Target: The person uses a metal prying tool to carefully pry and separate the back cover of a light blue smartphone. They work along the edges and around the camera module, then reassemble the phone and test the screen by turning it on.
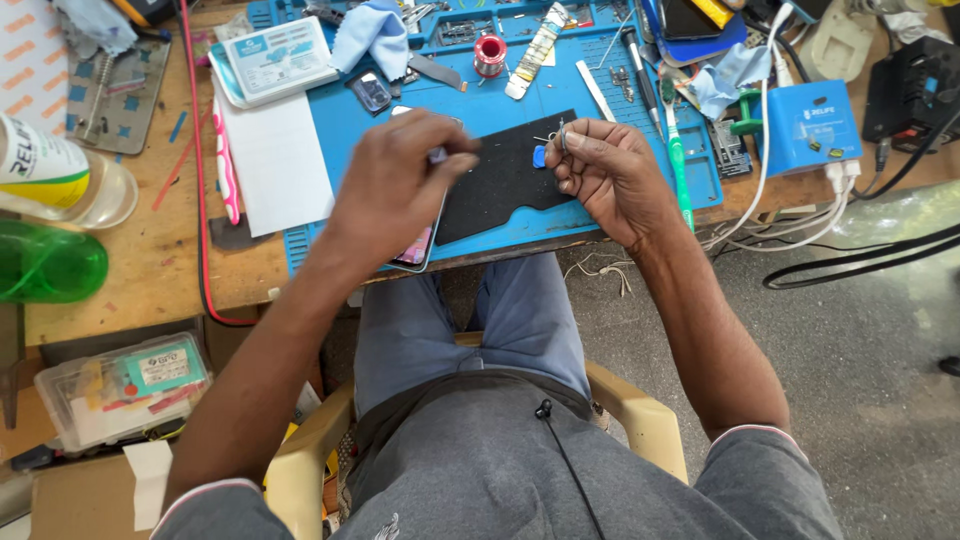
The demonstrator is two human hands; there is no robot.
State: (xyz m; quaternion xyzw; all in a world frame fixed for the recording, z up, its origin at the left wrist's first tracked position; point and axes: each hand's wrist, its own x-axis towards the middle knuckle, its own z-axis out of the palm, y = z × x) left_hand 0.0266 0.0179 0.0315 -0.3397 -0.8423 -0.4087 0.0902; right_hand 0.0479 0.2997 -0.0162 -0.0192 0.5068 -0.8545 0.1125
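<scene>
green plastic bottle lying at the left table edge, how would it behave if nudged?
The green bottle lies on its side, so it would probably roll. It looks like thin translucent plastic, likely light. It sits near the wooden bench edge, so a push might send it off.

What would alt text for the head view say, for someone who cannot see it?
A seated person's left hand rests on a phone lying on a blue work mat, while the right hand pinches a small metal tool above a black pad. Tools and parts crowd the wooden bench.
</scene>
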